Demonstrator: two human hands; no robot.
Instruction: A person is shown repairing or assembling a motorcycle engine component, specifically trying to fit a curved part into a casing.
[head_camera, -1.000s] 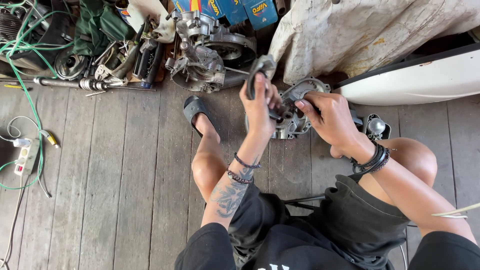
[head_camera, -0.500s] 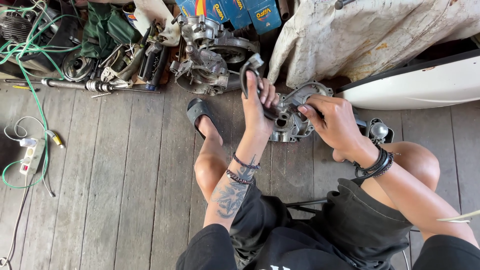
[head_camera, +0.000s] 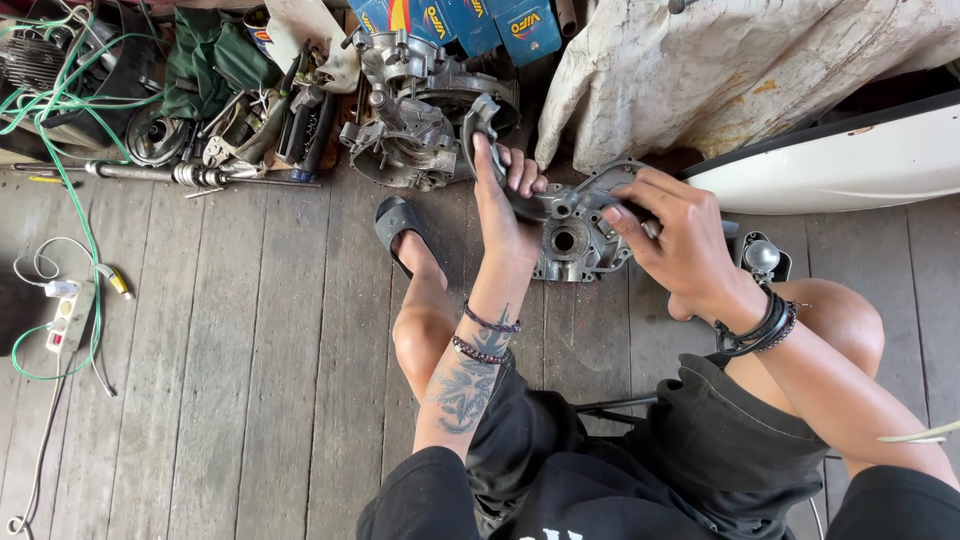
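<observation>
Planks (head_camera: 250, 380) of weathered grey wood underfoot, with a white power strip (head_camera: 68, 318) and looping green cable (head_camera: 60, 150) at nine o'clock. Further along, at eleven o'clock, a heap of dark tools and metal parts (head_camera: 250, 130); at twelve, a large grey cast-metal engine block (head_camera: 415, 110) below blue cardboard boxes (head_camera: 480, 25). Just right of centre, held up off the floor above a sandalled foot (head_camera: 405, 232): a grey cast-aluminium engine casing half (head_camera: 570, 235) with a round bearing bore. Left hand (head_camera: 505, 205) clenched around its curved upper-left rim, fingers hooked over the edge. Right hand (head_camera: 680, 235) clasped on its right flange, fingertips pressing. Probably rigid, fairly heavy, oily and slippery, sharp at machined edges; best gripped by opposite thick rims, not thin lugs. At one o'clock, stained pale cloth (head_camera: 720, 80); at two, a white curved panel (head_camera: 850, 160).
</observation>
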